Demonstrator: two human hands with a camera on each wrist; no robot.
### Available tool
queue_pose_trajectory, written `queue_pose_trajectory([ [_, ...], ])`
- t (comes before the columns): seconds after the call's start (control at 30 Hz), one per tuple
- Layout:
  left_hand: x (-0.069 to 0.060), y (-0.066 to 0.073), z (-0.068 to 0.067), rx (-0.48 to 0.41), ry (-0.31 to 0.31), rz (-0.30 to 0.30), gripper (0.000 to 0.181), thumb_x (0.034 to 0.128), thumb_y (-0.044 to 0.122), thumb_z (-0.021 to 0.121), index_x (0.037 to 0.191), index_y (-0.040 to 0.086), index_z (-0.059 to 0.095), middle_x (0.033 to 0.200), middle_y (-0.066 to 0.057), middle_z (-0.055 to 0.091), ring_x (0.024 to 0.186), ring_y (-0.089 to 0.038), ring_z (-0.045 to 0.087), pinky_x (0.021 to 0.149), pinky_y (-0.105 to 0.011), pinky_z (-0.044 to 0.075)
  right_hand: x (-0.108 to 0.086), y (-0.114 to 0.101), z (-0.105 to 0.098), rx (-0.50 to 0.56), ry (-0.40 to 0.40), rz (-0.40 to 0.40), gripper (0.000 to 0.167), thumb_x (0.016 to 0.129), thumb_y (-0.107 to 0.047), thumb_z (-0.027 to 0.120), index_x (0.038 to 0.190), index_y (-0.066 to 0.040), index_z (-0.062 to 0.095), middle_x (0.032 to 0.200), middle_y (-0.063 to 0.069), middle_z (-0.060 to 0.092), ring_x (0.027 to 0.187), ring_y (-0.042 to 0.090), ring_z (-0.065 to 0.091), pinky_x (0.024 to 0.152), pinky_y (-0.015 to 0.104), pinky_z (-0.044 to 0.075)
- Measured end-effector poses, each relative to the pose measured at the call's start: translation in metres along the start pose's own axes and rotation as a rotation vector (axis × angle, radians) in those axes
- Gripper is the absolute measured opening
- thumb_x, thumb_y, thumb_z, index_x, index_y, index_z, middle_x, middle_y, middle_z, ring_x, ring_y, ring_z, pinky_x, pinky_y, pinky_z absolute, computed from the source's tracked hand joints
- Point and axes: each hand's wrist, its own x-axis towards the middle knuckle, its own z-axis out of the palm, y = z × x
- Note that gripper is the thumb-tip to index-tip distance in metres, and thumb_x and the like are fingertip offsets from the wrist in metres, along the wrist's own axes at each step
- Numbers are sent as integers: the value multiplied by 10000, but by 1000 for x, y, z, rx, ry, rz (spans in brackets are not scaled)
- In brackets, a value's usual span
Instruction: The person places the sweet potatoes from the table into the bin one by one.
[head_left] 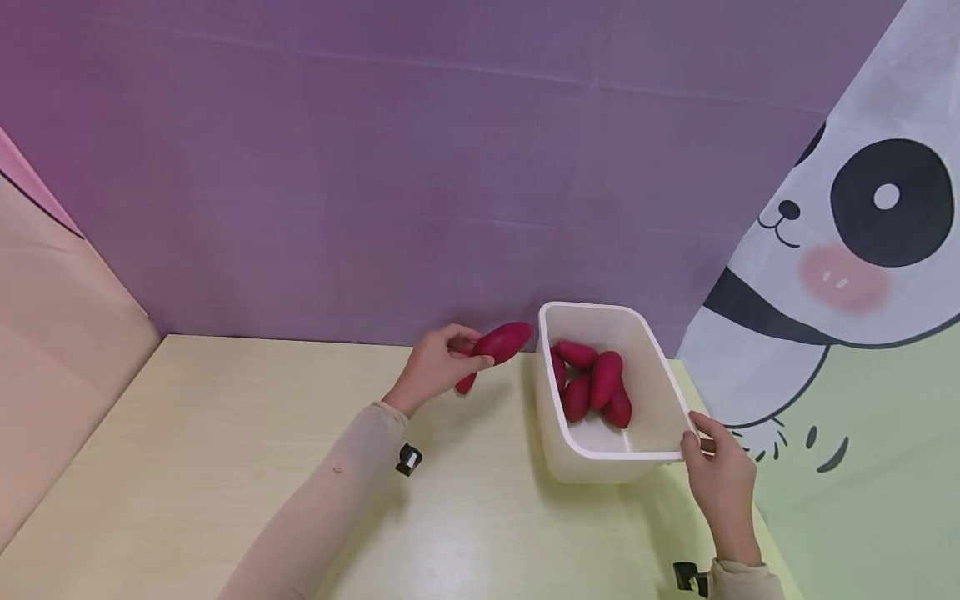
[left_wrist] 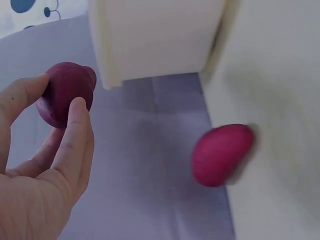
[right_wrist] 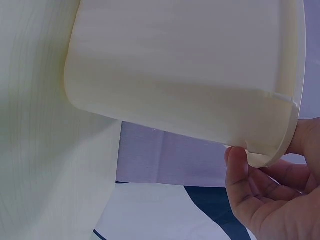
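Observation:
My left hand (head_left: 427, 371) pinches a purple-red sweet potato (head_left: 507, 340) between thumb and fingers, just left of a white plastic bin (head_left: 600, 469). The left wrist view shows this held sweet potato (left_wrist: 65, 95) nearly end-on, above the table. Partly hidden behind the left hand, another sweet potato (head_left: 465, 384) lies by the table's back edge. Several sweet potatoes (head_left: 606, 379) lie inside the bin, toward its left side. At the bin's near right corner, my right hand (head_left: 722, 487) grips the rim, with the thumb against the outer wall (right_wrist: 175, 120) in the right wrist view.
The pale wooden table (head_left: 225, 467) ends at a purple cloth backdrop (head_left: 420, 183). On the right, a printed panda panel (head_left: 787, 358) stands close beside the bin and the right hand. A pinkish panel (head_left: 60, 333) borders the left side.

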Motion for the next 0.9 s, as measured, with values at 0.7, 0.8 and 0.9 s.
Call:
queue_pose_trajectory([
  [0.7, 63, 92, 50, 66, -56, 88, 379, 818, 299, 821, 1112, 92, 703, 1005, 5, 700, 901, -127, 648, 790, -281, 527, 1, -1, 1, 0, -4, 5, 330, 977, -93, 568, 1269, 45, 634, 1155, 281, 663, 887, 428, 700, 562, 138, 454],
  [0.8, 69, 101, 67, 92, -48, 91, 365, 814, 297, 830, 1092, 92, 714, 965, 9, 710, 863, -111, 652, 759, -247, 521, 1, 0, 1, -1, 1, 0, 326, 975, -89, 569, 1264, 46, 637, 1156, 279, 663, 885, 428, 700, 564, 132, 449],
  [0.9, 74, 108, 83, 119, -45, 89, 359, 811, 299, 831, 1082, 91, 720, 929, 23, 708, 852, -100, 640, 745, -222, 509, 1, 0, 1, 6, 8, -10, 323, 970, -84, 570, 1255, 48, 643, 1135, 279, 669, 875, 425, 701, 562, 117, 445],
])
